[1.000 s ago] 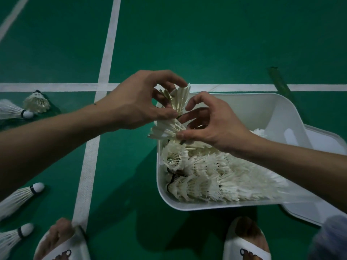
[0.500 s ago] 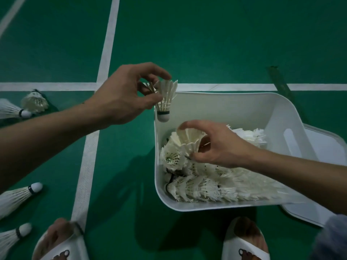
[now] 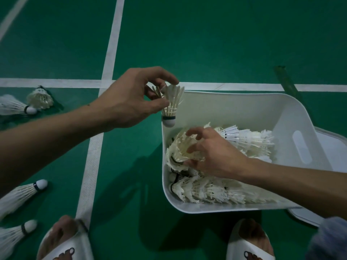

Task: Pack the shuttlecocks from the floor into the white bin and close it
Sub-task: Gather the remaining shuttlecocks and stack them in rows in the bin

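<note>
Nearest the viewer, two feet in white slippers [image 3: 63,248] are standing on a green court floor [image 3: 131,184], with two loose shuttlecocks [image 3: 20,194] lying on their sides just left of the left foot. Just beyond the feet, a white bin [image 3: 216,208] is sitting on the floor, holding rows [image 3: 210,190] of nested shuttlecocks laid on their sides. The right hand [image 3: 216,156] is reaching into the bin, its grip curling round the open feather skirt of a stack end [image 3: 180,147] near the left wall. Squeezing there is risking bent or crushed feathers, and a tug could be pulling the nested stack apart. A little further out, the left hand [image 3: 127,102] is hovering at the bin's far left corner, its grip pinching the feather edge of a shuttlecock [image 3: 171,104] between thumb and fingertips, cork pointing down. The cork is hanging right over the rim rather than well inside, so a release here could be bouncing it off the edge onto the floor. The light pinch on thin feathers could also be slipping. A lid [image 3: 336,147] is lying on the right, seemingly partly under the bin, so it is probably needing freeing before closing. Furthest out, a pair [image 3: 40,98] of shuttlecocks is lying by a white line [image 3: 56,82], well apart from the bin and easy to be missing.
</note>
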`<action>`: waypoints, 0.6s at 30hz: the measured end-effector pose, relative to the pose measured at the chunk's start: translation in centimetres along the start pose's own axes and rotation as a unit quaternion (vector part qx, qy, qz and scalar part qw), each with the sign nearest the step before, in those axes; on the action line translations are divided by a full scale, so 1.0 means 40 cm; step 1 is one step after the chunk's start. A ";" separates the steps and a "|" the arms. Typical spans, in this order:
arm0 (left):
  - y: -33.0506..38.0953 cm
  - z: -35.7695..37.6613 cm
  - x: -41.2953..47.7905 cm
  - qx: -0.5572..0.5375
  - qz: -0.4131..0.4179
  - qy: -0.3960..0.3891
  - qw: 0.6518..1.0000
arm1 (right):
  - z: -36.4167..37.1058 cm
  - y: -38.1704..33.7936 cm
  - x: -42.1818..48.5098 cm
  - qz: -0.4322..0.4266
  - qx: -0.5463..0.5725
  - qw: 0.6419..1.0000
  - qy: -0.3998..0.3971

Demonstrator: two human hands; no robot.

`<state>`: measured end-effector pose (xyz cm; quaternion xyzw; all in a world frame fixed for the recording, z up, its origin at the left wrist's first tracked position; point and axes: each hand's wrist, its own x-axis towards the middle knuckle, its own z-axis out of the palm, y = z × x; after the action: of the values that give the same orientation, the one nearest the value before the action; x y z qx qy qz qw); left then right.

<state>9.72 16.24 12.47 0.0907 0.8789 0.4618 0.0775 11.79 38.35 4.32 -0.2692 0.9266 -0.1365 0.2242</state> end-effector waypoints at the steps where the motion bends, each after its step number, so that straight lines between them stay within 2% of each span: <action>1: -0.001 0.000 0.000 -0.001 -0.001 -0.003 1.000 | 0.002 0.000 -0.002 -0.002 -0.002 1.000 0.007; 3: -0.003 0.001 0.001 -0.001 0.004 -0.008 1.000 | 0.006 -0.001 -0.001 0.000 0.003 1.000 0.013; 7: -0.002 0.009 0.002 0.017 0.029 -0.022 0.999 | 0.000 -0.005 0.005 0.008 0.023 0.999 -0.022; 9: 0.002 0.016 0.000 0.052 0.055 -0.025 0.997 | -0.019 -0.003 0.000 0.029 0.040 0.999 0.005; 12: 0.009 0.038 -0.001 0.090 0.098 -0.040 0.990 | -0.067 0.013 -0.015 0.100 0.227 0.965 0.090; 15: 0.023 0.066 0.004 0.104 0.129 -0.081 0.983 | -0.112 0.034 -0.033 0.047 0.369 0.917 0.141; 18: 0.039 0.093 0.015 0.117 0.161 -0.124 0.972 | -0.140 0.041 -0.044 -0.007 0.409 0.902 0.133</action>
<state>10.10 20.19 11.64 0.2962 0.8842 0.3472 0.0993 9.68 41.44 9.12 -0.1392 0.8085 -0.5400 0.1880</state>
